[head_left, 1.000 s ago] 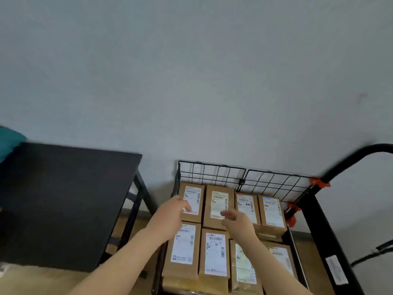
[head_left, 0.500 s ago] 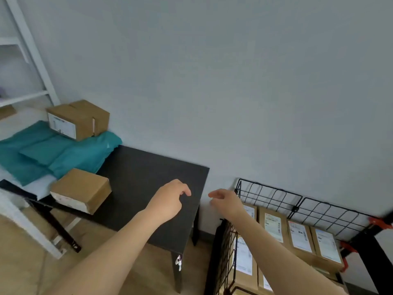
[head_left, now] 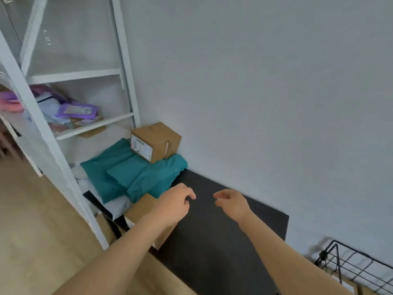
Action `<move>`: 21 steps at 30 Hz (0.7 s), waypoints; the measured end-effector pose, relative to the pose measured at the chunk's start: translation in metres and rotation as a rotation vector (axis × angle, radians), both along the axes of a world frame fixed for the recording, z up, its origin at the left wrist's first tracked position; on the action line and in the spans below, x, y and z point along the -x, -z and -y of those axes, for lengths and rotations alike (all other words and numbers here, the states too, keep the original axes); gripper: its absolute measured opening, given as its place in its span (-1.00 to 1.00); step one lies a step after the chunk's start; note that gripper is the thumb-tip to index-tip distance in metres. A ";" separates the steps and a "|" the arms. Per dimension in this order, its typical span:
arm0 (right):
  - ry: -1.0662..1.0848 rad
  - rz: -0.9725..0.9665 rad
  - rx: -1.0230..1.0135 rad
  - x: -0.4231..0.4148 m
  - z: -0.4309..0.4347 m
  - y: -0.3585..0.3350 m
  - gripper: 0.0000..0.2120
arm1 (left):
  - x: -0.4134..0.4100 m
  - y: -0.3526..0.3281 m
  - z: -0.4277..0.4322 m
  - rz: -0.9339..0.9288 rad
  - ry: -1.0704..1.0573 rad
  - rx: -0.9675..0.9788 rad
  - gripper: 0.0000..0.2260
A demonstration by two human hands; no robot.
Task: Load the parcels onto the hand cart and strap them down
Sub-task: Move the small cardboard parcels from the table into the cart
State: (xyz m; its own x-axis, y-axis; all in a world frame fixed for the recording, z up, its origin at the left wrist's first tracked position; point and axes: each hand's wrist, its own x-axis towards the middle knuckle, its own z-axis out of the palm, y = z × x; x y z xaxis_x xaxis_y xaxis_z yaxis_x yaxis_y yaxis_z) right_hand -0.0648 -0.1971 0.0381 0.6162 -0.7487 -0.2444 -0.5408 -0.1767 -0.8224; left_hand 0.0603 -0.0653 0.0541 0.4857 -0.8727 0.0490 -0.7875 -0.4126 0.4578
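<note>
A brown cardboard parcel [head_left: 139, 211] lies on the black table [head_left: 214, 237], partly hidden under my left hand [head_left: 174, 204]. That hand hovers above it, fingers loosely curled, holding nothing. My right hand [head_left: 230, 204] hangs over the bare table top, also loosely curled and holding nothing. A second cardboard parcel with a white label [head_left: 156, 141] sits on teal poly mailers [head_left: 136, 175] at the table's far end. The hand cart's black wire basket [head_left: 350, 265] shows at the lower right corner, with a parcel [head_left: 348, 284] partly visible in it.
A white metal shelf unit [head_left: 42, 128] stands at the left, holding purple and pale mailer bags [head_left: 72, 111]. A grey wall runs behind the table. Light wooden floor lies at the lower left.
The view has swung left from the loaded cart to the table and shelf. Both hands left the parcels in the cart and now hover over the table, the left one above a cardboard parcel.
</note>
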 end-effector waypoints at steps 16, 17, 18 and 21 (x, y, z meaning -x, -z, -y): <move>-0.125 -0.035 0.121 -0.230 0.048 -0.003 -0.68 | -0.239 0.016 0.019 -0.188 -0.299 0.140 -0.66; -0.121 -0.039 0.150 -0.243 0.047 -0.005 -0.68 | -0.252 0.018 0.020 -0.207 -0.300 0.148 -0.65; -0.114 -0.043 0.180 -0.255 0.046 -0.007 -0.67 | -0.263 0.020 0.021 -0.234 -0.298 0.153 -0.64; -0.102 -0.053 0.239 -0.292 0.044 -0.011 -0.63 | -0.298 0.026 0.027 -0.316 -0.282 0.174 -0.60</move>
